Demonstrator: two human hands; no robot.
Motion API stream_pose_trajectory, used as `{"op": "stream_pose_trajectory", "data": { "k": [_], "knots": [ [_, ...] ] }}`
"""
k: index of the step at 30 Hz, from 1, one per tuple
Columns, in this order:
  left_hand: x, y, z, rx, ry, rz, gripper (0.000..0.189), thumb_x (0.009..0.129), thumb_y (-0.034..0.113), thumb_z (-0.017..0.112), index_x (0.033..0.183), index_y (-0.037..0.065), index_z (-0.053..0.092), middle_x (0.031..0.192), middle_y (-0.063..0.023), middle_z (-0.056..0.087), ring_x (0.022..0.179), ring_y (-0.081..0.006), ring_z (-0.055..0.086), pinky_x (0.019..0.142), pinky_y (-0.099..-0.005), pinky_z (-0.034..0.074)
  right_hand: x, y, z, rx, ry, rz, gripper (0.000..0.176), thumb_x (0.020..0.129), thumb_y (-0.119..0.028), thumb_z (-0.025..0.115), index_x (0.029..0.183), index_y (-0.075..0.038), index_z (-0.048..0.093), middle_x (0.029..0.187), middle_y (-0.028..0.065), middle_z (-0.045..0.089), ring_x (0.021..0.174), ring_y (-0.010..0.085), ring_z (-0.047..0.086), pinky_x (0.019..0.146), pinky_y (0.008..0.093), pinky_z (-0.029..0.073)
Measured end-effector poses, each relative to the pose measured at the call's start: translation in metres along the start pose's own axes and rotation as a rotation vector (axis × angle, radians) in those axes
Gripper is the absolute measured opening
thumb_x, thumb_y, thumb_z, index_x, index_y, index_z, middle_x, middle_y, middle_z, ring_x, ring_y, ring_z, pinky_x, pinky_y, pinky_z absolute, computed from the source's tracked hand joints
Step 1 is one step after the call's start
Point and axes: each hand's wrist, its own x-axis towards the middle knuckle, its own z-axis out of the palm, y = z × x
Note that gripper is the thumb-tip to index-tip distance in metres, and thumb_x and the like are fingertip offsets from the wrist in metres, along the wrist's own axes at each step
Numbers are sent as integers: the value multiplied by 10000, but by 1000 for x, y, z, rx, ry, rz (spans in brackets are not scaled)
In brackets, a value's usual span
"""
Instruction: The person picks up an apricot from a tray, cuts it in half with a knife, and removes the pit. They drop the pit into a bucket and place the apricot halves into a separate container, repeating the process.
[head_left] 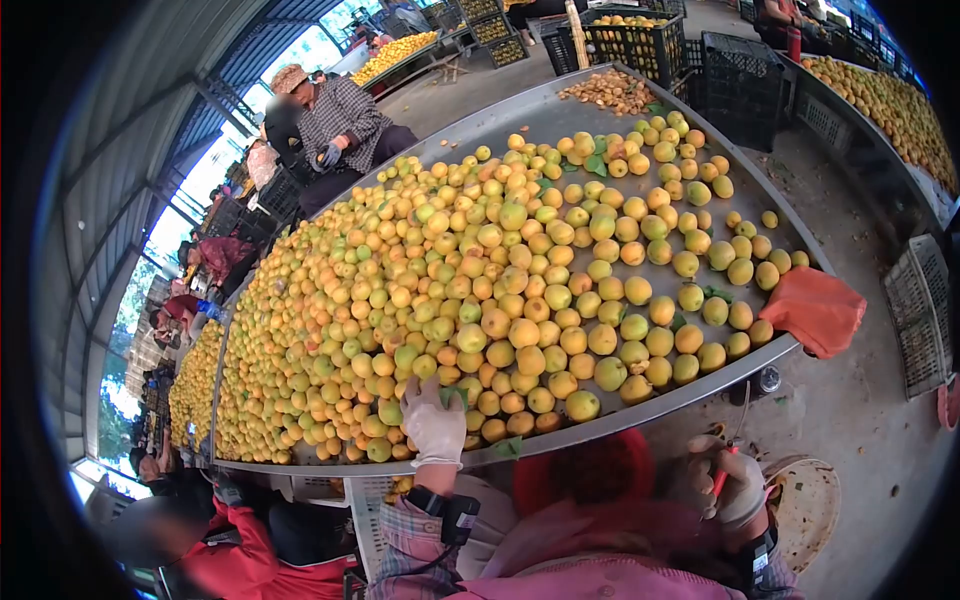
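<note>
Open-sided shed, steel sorting table [690, 388] heaped with apricots [520, 300]. Left hand [432, 420], in a white glove, lies on the fruit at the table's near edge, fingers together and curved down; can't tell if they grip one. Right hand [735, 488] is off the table, below its near-right corner, fingers clamped on a red-handled tool [722, 478]. Judgement: lift one apricot at a time with a light grip and no dragging through the heap, as they would bruise. Orange cloth [815, 308] hangs at the right edge; co-worker [340, 120] at the far edge. No readable writing.
</note>
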Motion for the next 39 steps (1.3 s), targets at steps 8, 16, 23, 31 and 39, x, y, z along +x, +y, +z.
{"op": "stream_pose_trajectory", "data": {
  "k": [8, 16, 23, 31, 39],
  "knots": [
    [46, 84, 52, -8, -244, 315, 505, 783, 396, 699, 1153, 62, 618, 1363, -223, 473, 1235, -405, 452, 961, -531, 409, 2, -5, -2, -139, 20, -73, 451, 910, -312, 549, 1170, 56, 564, 620, 120, 536, 400, 210, 468, 373, 299, 380],
    [43, 94, 72, 16, -182, 319, 514, 739, 392, 757, 1090, 46, 612, 1379, -201, 457, 1281, -405, 412, 994, -546, 373, 8, -12, 1, -185, 23, -97, 438, 930, -305, 531, 1160, 67, 554, 610, 114, 539, 400, 210, 479, 373, 302, 387],
    [18, 107, 28, -965, -354, -51, 419, 849, 152, 709, 1203, -8, 552, 1121, -147, 607, 970, -257, 621, 859, -345, 519, 0, -22, 29, -215, 67, 13, 438, 901, -258, 534, 1152, 100, 539, 633, 144, 554, 459, 220, 512, 428, 307, 416],
    [-30, 122, -61, -2109, -844, -666, 396, 973, 356, 572, 1278, 106, 536, 1125, -97, 586, 943, -200, 594, 907, -376, 492, -3, 6, 31, -195, -10, 38, 328, 945, -144, 433, 1206, 31, 524, 657, 78, 541, 462, 164, 503, 417, 266, 413],
    [-86, 104, -113, -1781, -1013, -644, 523, 940, 547, 543, 1243, 121, 551, 991, -46, 591, 825, -111, 552, 643, -230, 456, -17, 29, 101, -667, -12, 32, 561, 900, -211, 622, 1392, -28, 423, 783, 29, 595, 540, 101, 536, 441, 234, 434]
  ]
}}
